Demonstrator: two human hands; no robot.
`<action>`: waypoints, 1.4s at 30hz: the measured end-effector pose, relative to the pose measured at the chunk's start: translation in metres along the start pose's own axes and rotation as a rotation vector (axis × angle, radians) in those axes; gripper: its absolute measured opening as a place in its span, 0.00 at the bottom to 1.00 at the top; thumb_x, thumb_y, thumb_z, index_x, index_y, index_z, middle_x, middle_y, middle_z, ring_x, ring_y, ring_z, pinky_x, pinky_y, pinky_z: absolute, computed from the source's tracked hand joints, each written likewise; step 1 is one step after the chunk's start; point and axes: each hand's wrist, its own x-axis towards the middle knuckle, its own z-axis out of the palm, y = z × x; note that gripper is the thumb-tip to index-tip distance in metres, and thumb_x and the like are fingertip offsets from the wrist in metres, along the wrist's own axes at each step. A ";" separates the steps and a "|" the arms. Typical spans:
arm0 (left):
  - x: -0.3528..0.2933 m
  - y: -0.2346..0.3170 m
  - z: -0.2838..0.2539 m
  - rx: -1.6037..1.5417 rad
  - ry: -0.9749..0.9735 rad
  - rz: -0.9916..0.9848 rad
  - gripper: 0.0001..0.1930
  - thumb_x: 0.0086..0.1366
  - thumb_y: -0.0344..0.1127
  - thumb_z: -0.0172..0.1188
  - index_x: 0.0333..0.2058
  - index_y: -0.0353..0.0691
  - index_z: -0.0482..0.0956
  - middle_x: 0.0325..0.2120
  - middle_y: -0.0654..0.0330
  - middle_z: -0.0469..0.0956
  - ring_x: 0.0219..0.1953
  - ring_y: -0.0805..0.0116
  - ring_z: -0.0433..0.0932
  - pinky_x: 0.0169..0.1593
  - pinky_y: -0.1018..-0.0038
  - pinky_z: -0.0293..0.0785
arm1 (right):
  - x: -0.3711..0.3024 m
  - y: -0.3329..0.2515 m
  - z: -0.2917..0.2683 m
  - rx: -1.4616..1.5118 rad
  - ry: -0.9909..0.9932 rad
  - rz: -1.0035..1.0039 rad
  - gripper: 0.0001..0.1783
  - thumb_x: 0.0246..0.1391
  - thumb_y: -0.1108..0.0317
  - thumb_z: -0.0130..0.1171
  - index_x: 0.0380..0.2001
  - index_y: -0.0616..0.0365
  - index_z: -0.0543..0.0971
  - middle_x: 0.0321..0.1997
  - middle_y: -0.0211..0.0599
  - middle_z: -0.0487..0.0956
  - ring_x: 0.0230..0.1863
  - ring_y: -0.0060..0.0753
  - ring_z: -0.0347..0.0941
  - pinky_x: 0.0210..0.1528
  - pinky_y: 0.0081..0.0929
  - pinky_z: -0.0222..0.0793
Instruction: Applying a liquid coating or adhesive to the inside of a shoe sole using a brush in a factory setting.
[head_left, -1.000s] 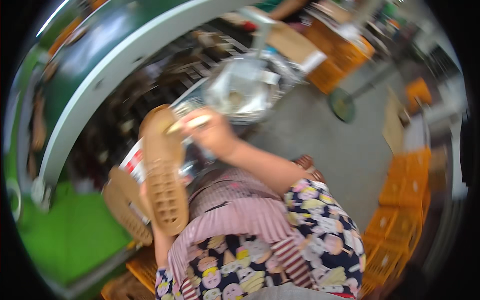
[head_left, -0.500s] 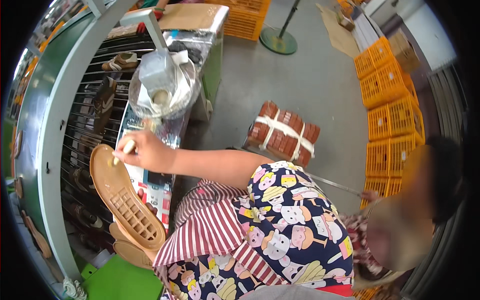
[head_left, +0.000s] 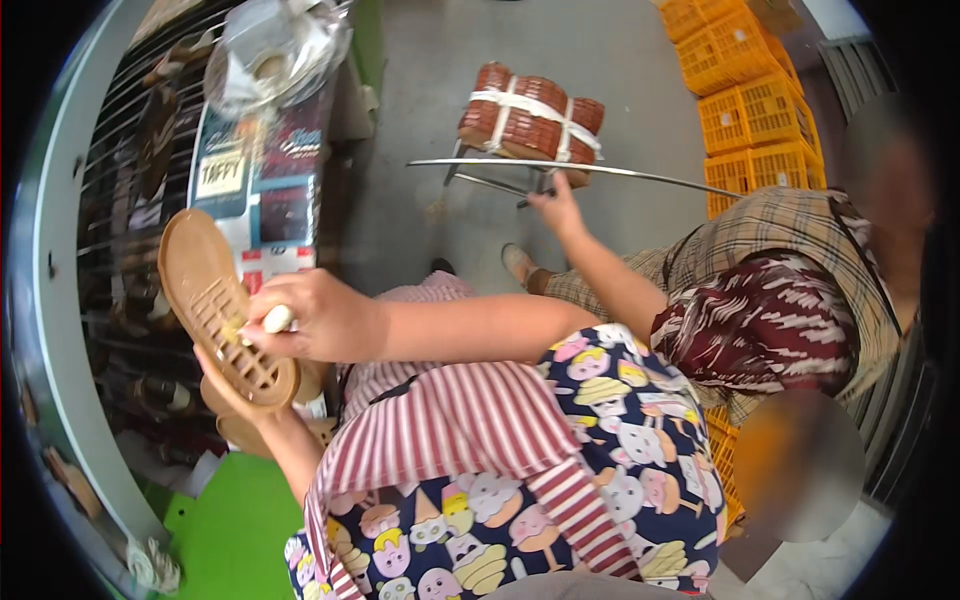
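Note:
A tan shoe sole [head_left: 197, 262] with a grid of hollows in its heel half lies tilted in my left hand [head_left: 276, 428], which grips it from beneath; most of those fingers are hidden. My right hand [head_left: 335, 318] is closed round a brush with a thick, pale handle [head_left: 279, 319]. The brush tip meets the sole's inner face by the grid, where a yellowish smear shows. More tan soles [head_left: 245, 436] sit just below my left hand, partly covered by it.
Left, shoes [head_left: 156, 130] rest on a barred rack behind a pale metal frame [head_left: 55, 250]. A plastic-covered basin [head_left: 268, 68] stands on the bench. A co-worker's hand [head_left: 562, 208] reaches toward a strapped brown bundle [head_left: 530, 115], near a metal rod [head_left: 640, 173]. Orange crates [head_left: 745, 115] are stacked behind.
My right hand has carried the brush from the sole's wide end down to the grid. The co-worker has come forward, reaching to the bundle. My view has shifted.

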 end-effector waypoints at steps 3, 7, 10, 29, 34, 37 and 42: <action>-0.010 -0.007 0.011 -0.083 -0.130 0.034 0.27 0.71 0.50 0.42 0.58 0.35 0.65 0.52 0.50 0.72 0.49 0.57 0.75 0.54 0.63 0.72 | -0.011 -0.009 -0.004 -0.011 -0.016 -0.046 0.08 0.50 0.69 0.63 0.30 0.60 0.76 0.25 0.41 0.78 0.26 0.40 0.76 0.29 0.32 0.71; -0.020 -0.019 -0.014 -0.214 -0.238 -0.055 0.27 0.71 0.53 0.38 0.61 0.42 0.62 0.57 0.55 0.68 0.56 0.57 0.69 0.60 0.61 0.65 | -0.027 -0.018 -0.008 -0.012 -0.089 0.014 0.07 0.50 0.70 0.64 0.29 0.61 0.77 0.26 0.40 0.78 0.27 0.39 0.76 0.30 0.31 0.71; -0.028 -0.024 -0.026 -0.199 -0.224 -0.040 0.27 0.71 0.54 0.38 0.59 0.42 0.64 0.54 0.54 0.70 0.52 0.57 0.72 0.56 0.60 0.70 | -0.044 -0.022 -0.008 0.000 -0.133 0.092 0.06 0.49 0.71 0.64 0.27 0.61 0.77 0.27 0.40 0.79 0.28 0.37 0.77 0.31 0.29 0.72; -0.138 -0.022 -0.060 -0.453 -0.229 -0.071 0.32 0.66 0.56 0.38 0.60 0.39 0.63 0.52 0.47 0.71 0.46 0.48 0.77 0.43 0.53 0.78 | -0.101 -0.079 -0.057 -0.292 -0.210 -0.157 0.13 0.44 0.75 0.68 0.35 0.62 0.77 0.39 0.46 0.78 0.38 0.45 0.77 0.40 0.35 0.74; -0.140 0.006 -0.065 -0.482 -0.217 0.158 0.33 0.65 0.56 0.41 0.60 0.35 0.61 0.52 0.40 0.70 0.52 0.44 0.73 0.51 0.51 0.74 | -0.121 -0.086 -0.053 -0.235 -0.384 -0.038 0.10 0.49 0.70 0.65 0.34 0.62 0.76 0.36 0.46 0.78 0.37 0.48 0.76 0.41 0.36 0.73; -0.113 0.039 -0.063 -0.334 -0.297 0.382 0.34 0.64 0.55 0.42 0.60 0.33 0.61 0.52 0.38 0.69 0.53 0.42 0.71 0.54 0.50 0.71 | -0.127 -0.092 -0.045 -0.175 -0.542 -0.043 0.10 0.49 0.69 0.65 0.33 0.61 0.76 0.35 0.46 0.78 0.37 0.47 0.76 0.40 0.35 0.73; -0.093 0.143 0.012 -0.504 -0.639 0.519 0.32 0.62 0.49 0.43 0.59 0.30 0.61 0.53 0.39 0.67 0.52 0.41 0.69 0.56 0.51 0.69 | -0.122 -0.087 -0.033 -0.125 -0.556 -0.085 0.09 0.50 0.69 0.64 0.32 0.62 0.76 0.33 0.44 0.77 0.35 0.46 0.75 0.39 0.35 0.72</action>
